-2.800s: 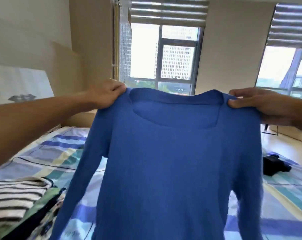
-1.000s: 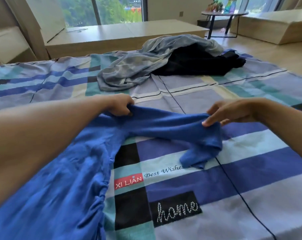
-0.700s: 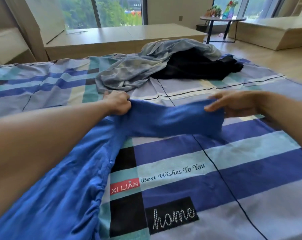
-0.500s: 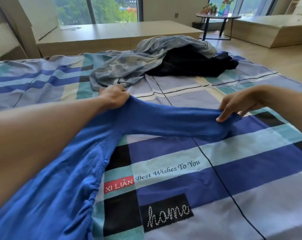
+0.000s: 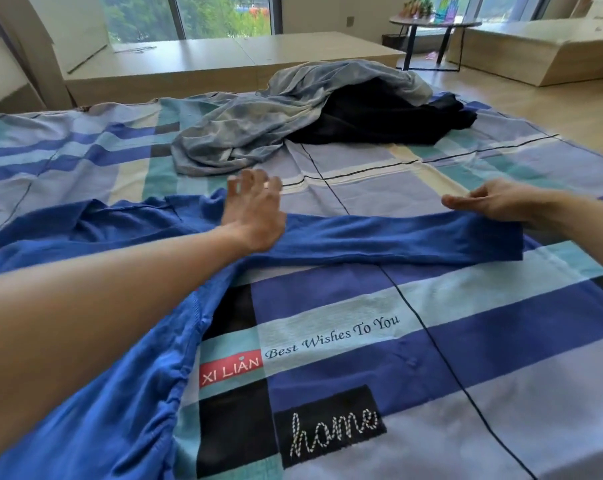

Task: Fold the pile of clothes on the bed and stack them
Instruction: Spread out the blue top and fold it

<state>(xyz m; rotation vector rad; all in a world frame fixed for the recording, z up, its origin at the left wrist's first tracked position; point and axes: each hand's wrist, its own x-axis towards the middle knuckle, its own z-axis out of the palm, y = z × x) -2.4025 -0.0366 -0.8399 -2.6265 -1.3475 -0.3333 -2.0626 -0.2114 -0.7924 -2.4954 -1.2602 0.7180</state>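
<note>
A plaid bedsheet (image 5: 483,341) covers the bed. A blue top (image 5: 397,240) lies flat at near left, one sleeve stretched rightward. The left hand (image 5: 255,216), fingers spread and loose, rests on the sleeve's base. The right hand (image 5: 500,202), fingers straight, touches its cuff end. A grey garment (image 5: 258,126) and a black garment (image 5: 379,119) are heaped beyond.

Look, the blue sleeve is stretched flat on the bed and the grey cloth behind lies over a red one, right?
Not quite: in the head view the grey cloth lies over a black garment, not a red one. The blue sleeve is indeed stretched flat on the bed.
</note>
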